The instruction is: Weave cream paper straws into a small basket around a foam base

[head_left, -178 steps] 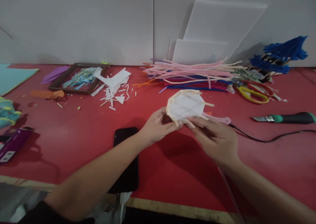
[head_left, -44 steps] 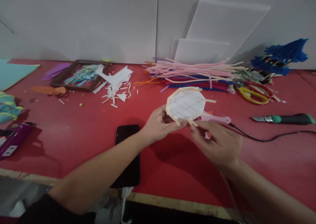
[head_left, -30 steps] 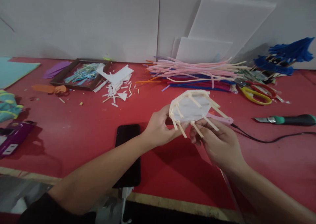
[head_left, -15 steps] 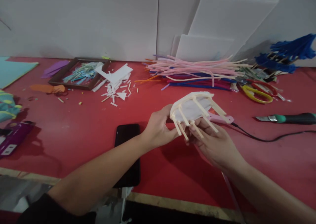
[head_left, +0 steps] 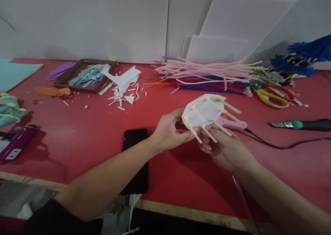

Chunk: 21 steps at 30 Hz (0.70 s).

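Observation:
A small white model [head_left: 203,113] with a pale rim and several cream sticks standing out from it is held above the red table. My left hand [head_left: 170,129] grips its left side, with the thumb along the lower edge. My right hand [head_left: 222,143] is closed on its lower right edge, near the sticks; some of its fingertips are hidden behind the model. Just behind the right hand lies a pink tool [head_left: 232,123] with a black cord.
A black phone [head_left: 136,162] lies by my left forearm. Behind are white scraps [head_left: 125,79], a brown frame [head_left: 82,87] and pink fuzzy sticks [head_left: 207,69]. Yellow-handled scissors [head_left: 271,98] and a cutter [head_left: 305,125] lie right, a purple tool [head_left: 18,143] left.
The model has turned and tilted in my hands, so its sticks now point more to the right. The whole view has shifted slightly.

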Each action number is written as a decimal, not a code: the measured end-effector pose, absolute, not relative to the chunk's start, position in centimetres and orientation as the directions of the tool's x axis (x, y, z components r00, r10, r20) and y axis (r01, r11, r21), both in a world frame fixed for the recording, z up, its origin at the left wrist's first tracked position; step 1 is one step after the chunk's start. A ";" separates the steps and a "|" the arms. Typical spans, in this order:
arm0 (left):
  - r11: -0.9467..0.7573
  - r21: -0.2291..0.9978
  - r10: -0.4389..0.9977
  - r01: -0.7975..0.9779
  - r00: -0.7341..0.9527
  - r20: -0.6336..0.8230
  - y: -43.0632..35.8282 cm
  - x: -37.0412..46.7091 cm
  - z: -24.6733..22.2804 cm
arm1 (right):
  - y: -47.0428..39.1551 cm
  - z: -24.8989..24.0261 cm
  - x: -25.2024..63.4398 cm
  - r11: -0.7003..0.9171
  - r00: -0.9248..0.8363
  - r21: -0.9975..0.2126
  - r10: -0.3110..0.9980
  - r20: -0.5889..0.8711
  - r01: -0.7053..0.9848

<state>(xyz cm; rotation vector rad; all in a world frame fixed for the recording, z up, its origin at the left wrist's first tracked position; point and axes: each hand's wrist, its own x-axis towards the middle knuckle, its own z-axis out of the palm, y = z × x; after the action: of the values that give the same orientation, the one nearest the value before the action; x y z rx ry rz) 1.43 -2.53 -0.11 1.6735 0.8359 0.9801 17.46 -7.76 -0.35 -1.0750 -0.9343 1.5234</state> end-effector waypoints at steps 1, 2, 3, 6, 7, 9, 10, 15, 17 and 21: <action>-0.271 0.959 0.869 0.081 0.448 0.208 -2.5 1.4 -0.1 | -7.8 -0.4 17.5 -0.192 -0.105 -0.944 0.980 -0.169 -0.268; -0.269 0.960 0.865 0.082 0.459 0.203 -2.5 1.3 -0.1 | -7.8 -0.4 17.6 -0.193 -0.107 -0.949 0.979 -0.171 -0.251; -0.271 0.959 0.860 0.082 0.468 0.203 -2.5 1.3 -0.1 | -7.8 -0.4 17.6 -0.196 -0.100 -0.951 0.979 -0.177 -0.240; -0.282 0.956 0.854 0.085 0.477 0.209 -2.4 1.2 -0.2 | -7.9 -0.3 17.7 -0.197 -0.028 -0.957 0.980 -0.196 -0.212; -0.277 0.956 0.855 0.092 0.477 0.202 -2.4 1.2 -0.3 | -7.9 -0.2 17.7 -0.186 0.009 -0.965 0.982 -0.191 -0.183; -0.256 0.961 0.859 0.104 0.480 0.176 -2.3 1.3 -0.2 | -8.2 0.1 17.7 -0.128 0.072 -0.990 0.989 -0.132 -0.058; -0.239 0.965 0.862 0.104 0.481 0.161 -2.3 1.4 -0.2 | -8.3 0.2 17.7 -0.077 0.097 -0.997 0.993 -0.074 0.030; -0.100 0.993 0.879 0.055 0.473 0.062 -2.1 1.7 0.2 | -9.2 0.4 17.6 0.161 0.191 -0.878 0.943 0.271 0.450; -0.005 0.999 0.873 -0.036 0.487 0.022 -2.0 1.7 0.3 | -9.2 0.3 17.7 0.218 0.186 -0.782 0.902 0.390 0.583; 0.232 0.962 0.850 -0.143 0.510 -0.130 -1.8 1.7 0.3 | -8.8 0.2 17.8 0.377 0.047 -0.488 0.752 0.657 0.787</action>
<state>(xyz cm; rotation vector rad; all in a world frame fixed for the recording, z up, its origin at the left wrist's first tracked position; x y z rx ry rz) 1.67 -1.84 0.34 1.1330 0.7723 0.7844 17.83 -8.81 0.17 -1.3725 -1.6976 -0.0466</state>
